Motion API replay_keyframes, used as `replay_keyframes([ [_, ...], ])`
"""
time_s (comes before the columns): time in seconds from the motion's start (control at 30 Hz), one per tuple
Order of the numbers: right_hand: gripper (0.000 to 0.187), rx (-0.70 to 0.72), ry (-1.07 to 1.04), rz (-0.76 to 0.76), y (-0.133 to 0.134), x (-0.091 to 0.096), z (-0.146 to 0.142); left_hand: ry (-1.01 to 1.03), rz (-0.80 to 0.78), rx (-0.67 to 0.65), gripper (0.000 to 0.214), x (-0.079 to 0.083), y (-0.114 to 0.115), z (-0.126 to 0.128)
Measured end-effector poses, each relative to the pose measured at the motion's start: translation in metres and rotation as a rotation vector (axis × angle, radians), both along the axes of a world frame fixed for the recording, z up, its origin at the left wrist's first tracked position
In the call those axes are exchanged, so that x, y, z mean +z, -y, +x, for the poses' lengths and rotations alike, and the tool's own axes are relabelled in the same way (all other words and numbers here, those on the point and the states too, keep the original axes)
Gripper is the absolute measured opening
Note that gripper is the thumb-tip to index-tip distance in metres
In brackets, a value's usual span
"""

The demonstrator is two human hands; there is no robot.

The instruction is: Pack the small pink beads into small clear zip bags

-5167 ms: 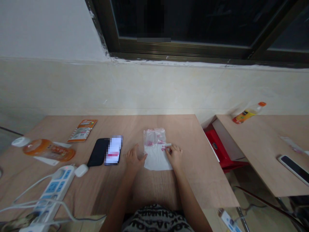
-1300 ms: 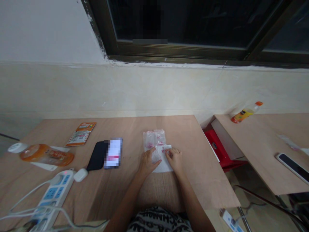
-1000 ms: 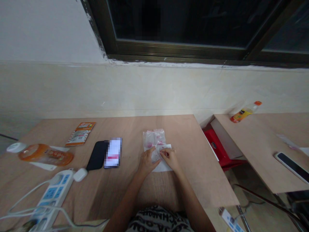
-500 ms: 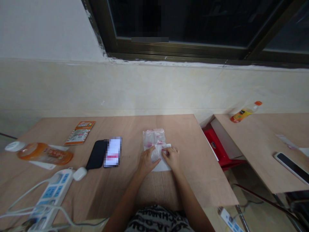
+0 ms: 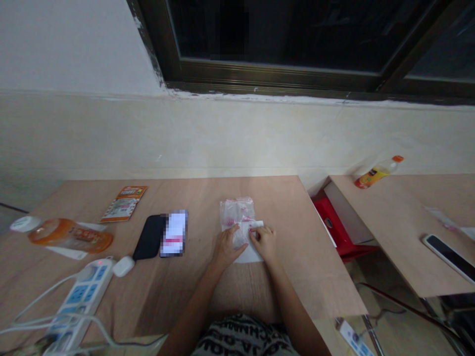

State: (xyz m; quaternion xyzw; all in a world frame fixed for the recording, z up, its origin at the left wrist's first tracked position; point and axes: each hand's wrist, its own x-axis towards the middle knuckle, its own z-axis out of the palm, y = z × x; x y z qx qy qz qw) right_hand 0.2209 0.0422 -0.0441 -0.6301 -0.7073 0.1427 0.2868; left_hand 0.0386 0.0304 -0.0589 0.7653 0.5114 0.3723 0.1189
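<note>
Small clear plastic bags (image 5: 237, 207) with reddish-pink marks lie on the table in front of me, partly over a white sheet of paper (image 5: 252, 255). My left hand (image 5: 225, 245) rests on the bags and paper from the left, thumb and fingers spread apart. At the paper's upper right, my right hand (image 5: 264, 241) has its thumb and index finger pinched together. A tiny reddish spot shows by those fingertips, too small to name. The fingers cover whatever the pinch holds.
Left of my hands lie a lit phone (image 5: 174, 232), a dark phone (image 5: 149, 237), an orange packet (image 5: 124, 203), an orange drink bottle (image 5: 70, 236), a white charging case (image 5: 123, 266) and a power strip (image 5: 79, 301) with cables. Across a gap, the right table holds another bottle (image 5: 376, 173) and phone (image 5: 449, 257).
</note>
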Motion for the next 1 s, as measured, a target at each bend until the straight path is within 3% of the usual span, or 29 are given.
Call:
replay_keyframes([
  [0.3,0.024,0.046,-0.110,-0.007,0.000,0.000,0.000,-0.010,0.028,0.000,0.077,-0.001,0.000,0.001],
  [0.53,0.030,0.244,-0.200,-0.048,-0.003,0.003,-0.006,-0.008,0.032,-0.004,0.078,-0.002,0.000,0.001],
  [0.73,0.024,0.012,-0.104,0.028,-0.006,0.001,0.004,0.004,0.003,0.001,0.077,-0.002,0.000,0.001],
  [1.0,0.022,0.001,-0.054,-0.003,-0.006,-0.002,0.003,0.001,-0.028,0.004,0.077,0.001,0.001,0.001],
])
